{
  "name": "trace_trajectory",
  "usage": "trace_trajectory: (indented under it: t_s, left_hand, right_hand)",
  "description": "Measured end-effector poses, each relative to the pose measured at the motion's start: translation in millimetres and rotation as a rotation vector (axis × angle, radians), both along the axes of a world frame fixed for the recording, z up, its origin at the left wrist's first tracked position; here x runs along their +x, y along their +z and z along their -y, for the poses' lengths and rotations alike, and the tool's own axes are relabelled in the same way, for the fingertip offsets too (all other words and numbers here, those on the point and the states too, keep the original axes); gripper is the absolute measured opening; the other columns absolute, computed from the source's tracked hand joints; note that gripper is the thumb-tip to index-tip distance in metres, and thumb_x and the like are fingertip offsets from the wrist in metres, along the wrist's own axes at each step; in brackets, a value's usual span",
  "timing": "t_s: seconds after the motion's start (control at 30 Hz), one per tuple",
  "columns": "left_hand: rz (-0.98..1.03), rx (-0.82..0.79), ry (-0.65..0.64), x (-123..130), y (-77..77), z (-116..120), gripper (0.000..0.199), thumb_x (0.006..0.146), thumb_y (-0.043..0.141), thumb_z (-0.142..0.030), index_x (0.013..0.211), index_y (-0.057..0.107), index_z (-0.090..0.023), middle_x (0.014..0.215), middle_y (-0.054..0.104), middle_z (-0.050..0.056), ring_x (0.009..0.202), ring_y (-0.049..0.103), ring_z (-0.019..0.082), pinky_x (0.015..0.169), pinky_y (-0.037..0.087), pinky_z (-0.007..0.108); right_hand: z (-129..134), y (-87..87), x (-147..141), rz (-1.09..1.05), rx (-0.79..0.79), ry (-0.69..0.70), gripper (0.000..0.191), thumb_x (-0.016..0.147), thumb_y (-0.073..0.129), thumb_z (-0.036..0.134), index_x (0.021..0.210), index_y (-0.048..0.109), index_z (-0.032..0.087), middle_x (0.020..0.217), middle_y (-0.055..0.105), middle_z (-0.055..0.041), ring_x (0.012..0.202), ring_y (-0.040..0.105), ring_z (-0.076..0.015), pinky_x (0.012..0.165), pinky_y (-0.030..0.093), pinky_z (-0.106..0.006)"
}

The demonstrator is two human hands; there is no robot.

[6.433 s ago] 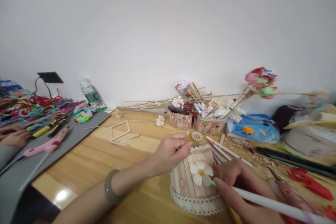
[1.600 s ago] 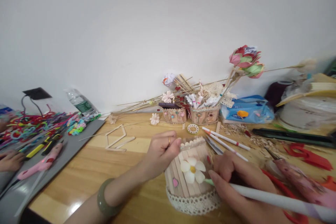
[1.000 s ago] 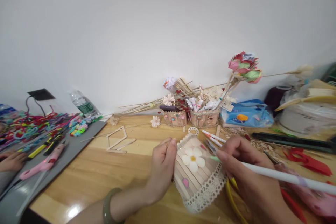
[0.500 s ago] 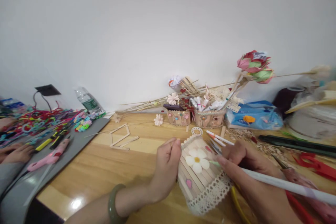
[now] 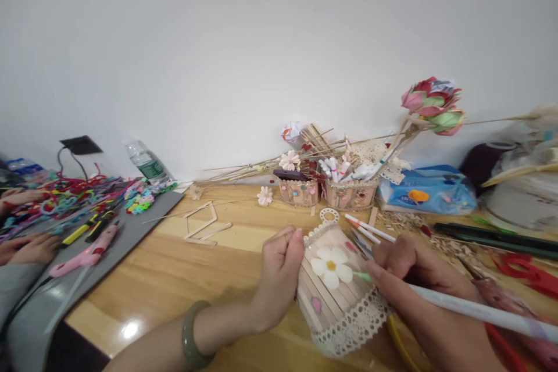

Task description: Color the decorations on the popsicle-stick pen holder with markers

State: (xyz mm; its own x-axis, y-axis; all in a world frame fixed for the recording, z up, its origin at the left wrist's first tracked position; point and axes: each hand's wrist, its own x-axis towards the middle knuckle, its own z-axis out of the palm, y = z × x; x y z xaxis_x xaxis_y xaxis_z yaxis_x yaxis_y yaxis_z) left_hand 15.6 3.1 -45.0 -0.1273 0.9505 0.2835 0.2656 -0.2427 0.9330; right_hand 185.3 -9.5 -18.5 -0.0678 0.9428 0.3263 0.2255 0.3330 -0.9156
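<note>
My left hand, with a jade-coloured bangle at its wrist, is closed on the left edge of a craft-stick basket. Lace trims its lower edge, and a white flower with a yellow centre sits on its slats beside small pink shapes. The basket is tilted above the wooden table. In my right hand is a white marker, gripped like a pen. Pale green shows just right of the flower; whether it is the marker's tip or a drawn line I cannot tell. My right fingers partly hide the basket's edge.
Behind stand two decorated stick holders, one with markers. A blue tissue pack, red-handled scissors and wood scraps lie right. Left are loose craft sticks, a pink glue gun, pipe cleaners and another person's hands.
The view has shifted slightly. Both hands keep their holds on the basket and marker, with the green end still near the flower's right side.
</note>
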Motion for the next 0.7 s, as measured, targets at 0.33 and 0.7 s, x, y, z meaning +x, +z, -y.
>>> trace_trajectory:
  t_s: [0.33, 0.7]
  left_hand:
    - [-0.007, 0.021, -0.008, 0, -0.7, 0, 0.036, 0.089, 0.035, -0.032, 0.056, 0.028, -0.02, 0.058, 0.031, -0.004, 0.055, 0.032, 0.01, 0.051, 0.027, 0.024]
    - [0.002, 0.022, -0.003, 0, 0.0, 2, 0.037, 0.089, 0.036, -0.033, 0.056, 0.027, -0.02, 0.058, 0.03, -0.004, 0.055, 0.031, 0.01, 0.052, 0.027, 0.023]
  right_hand:
    - [-2, 2.8, -1, 0.108, 0.064, 0.003, 0.03, 0.076, 0.059, 0.026, 0.053, 0.04, 0.022, 0.051, 0.047, 0.0053, 0.046, 0.043, -0.0101, 0.041, 0.036, -0.02]
    - [-2, -7.5, 0, -0.044, 0.063, 0.021, 0.031, 0.074, 0.062, 0.026, 0.053, 0.039, 0.022, 0.052, 0.046, 0.0058, 0.047, 0.042, -0.0102, 0.041, 0.036, -0.02]
